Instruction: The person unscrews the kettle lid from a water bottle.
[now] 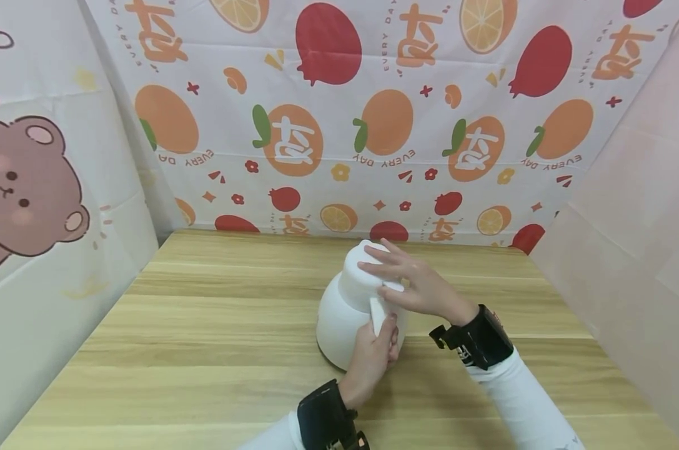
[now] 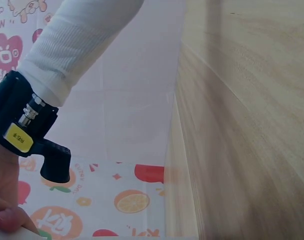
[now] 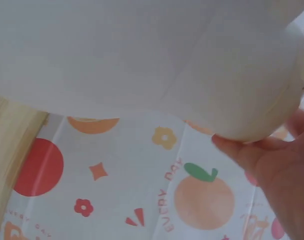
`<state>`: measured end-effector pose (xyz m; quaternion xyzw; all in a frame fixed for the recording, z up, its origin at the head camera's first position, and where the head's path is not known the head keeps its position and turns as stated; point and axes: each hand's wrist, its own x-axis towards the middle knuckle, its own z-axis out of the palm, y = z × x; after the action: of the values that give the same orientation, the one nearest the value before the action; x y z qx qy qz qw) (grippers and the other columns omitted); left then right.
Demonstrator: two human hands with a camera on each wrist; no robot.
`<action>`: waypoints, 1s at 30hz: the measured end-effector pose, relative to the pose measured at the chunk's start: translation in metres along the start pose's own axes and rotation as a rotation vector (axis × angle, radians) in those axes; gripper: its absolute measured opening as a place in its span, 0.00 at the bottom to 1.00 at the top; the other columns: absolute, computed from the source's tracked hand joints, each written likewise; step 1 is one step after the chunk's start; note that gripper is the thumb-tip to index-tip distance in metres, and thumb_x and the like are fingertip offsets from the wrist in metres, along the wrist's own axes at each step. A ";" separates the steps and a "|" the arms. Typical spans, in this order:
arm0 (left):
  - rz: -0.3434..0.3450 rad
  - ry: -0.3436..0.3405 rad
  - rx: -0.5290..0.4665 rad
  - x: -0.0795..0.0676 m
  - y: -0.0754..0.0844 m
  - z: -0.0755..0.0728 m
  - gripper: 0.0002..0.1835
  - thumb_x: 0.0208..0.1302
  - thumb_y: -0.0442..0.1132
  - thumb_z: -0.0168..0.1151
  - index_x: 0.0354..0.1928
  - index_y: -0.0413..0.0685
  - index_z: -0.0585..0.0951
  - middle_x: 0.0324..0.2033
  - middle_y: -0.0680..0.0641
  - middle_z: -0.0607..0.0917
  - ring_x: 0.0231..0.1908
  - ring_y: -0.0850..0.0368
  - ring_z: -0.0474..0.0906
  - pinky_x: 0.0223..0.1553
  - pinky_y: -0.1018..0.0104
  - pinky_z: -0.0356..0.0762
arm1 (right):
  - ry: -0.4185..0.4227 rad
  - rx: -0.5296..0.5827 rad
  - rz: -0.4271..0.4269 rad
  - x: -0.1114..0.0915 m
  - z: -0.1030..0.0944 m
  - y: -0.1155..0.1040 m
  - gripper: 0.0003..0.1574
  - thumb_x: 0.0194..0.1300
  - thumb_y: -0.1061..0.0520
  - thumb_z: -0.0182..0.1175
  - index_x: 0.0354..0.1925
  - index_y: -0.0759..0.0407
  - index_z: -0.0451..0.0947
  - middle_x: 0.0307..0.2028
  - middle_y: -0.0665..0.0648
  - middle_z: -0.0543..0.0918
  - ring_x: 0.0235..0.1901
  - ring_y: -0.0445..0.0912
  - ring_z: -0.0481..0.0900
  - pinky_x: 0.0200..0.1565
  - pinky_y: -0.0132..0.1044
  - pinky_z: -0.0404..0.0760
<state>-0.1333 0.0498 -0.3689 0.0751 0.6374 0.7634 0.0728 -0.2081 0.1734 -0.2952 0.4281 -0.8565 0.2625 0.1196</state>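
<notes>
A white, round-bellied jug [image 1: 335,322] stands on the table, its handle [image 1: 376,310] facing me. My left hand [image 1: 367,356] grips that handle, fingers wrapped round it and thumb on top. Above, my right hand [image 1: 426,287] holds the white lid [image 1: 353,269], fingers spread across its top and side. In the right wrist view the jug's smooth body [image 3: 116,60] fills the upper part, and fingertips of the right hand [image 3: 284,165] touch the rim at its top end. The left wrist view catches the right forearm's white sleeve [image 2: 66,50].
The wooden table [image 1: 204,312] extends around the jug. A fruit-printed cloth [image 1: 339,175] hangs behind its far edge. Pale cloths flank it, the left cloth [image 1: 114,206] bearing a bear print. Both wrists wear black straps, one a right wrist strap [image 1: 482,337].
</notes>
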 end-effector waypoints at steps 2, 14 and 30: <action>0.006 0.001 0.005 0.000 0.000 0.000 0.19 0.72 0.45 0.44 0.23 0.43 0.66 0.11 0.56 0.66 0.12 0.66 0.58 0.15 0.76 0.57 | -0.010 0.022 -0.009 0.000 -0.001 0.004 0.27 0.57 0.62 0.60 0.56 0.61 0.77 0.64 0.68 0.73 0.70 0.64 0.56 0.60 0.66 0.69; 0.032 -0.013 0.058 -0.002 0.000 -0.002 0.28 0.73 0.48 0.44 0.32 0.21 0.68 0.15 0.52 0.68 0.15 0.65 0.60 0.18 0.76 0.60 | -0.089 0.230 -0.068 0.004 -0.007 0.026 0.25 0.57 0.64 0.59 0.54 0.63 0.78 0.63 0.72 0.72 0.71 0.64 0.52 0.63 0.69 0.62; 0.096 0.012 0.061 -0.001 -0.004 0.001 0.27 0.74 0.44 0.42 0.30 0.20 0.68 0.15 0.49 0.67 0.15 0.67 0.60 0.19 0.78 0.59 | -0.194 0.574 -0.019 0.008 -0.010 0.041 0.28 0.54 0.64 0.55 0.55 0.59 0.79 0.66 0.76 0.66 0.74 0.61 0.43 0.63 0.76 0.49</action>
<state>-0.1321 0.0515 -0.3723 0.1033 0.6562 0.7469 0.0298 -0.2456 0.1941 -0.2976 0.4754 -0.7508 0.4505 -0.0864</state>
